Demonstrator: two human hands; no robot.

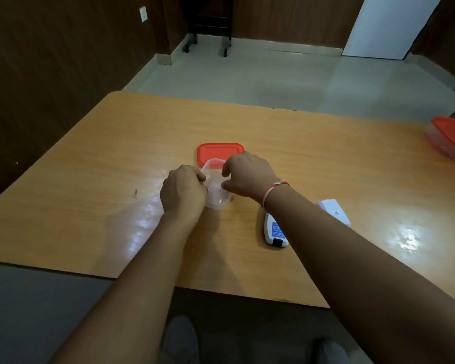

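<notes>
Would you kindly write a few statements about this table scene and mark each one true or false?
1. Both the left hand and the right hand grip the clear container. True.
2. The red lid is snapped onto the clear container. False: it lies flat on the table just behind it.
3. A second container with a red lid stands at the table's right edge. True.
4. The white device lies left of the left hand. False: it lies beside the right forearm.
5. The thread band is on the left wrist. False: it is on the right wrist.
</notes>
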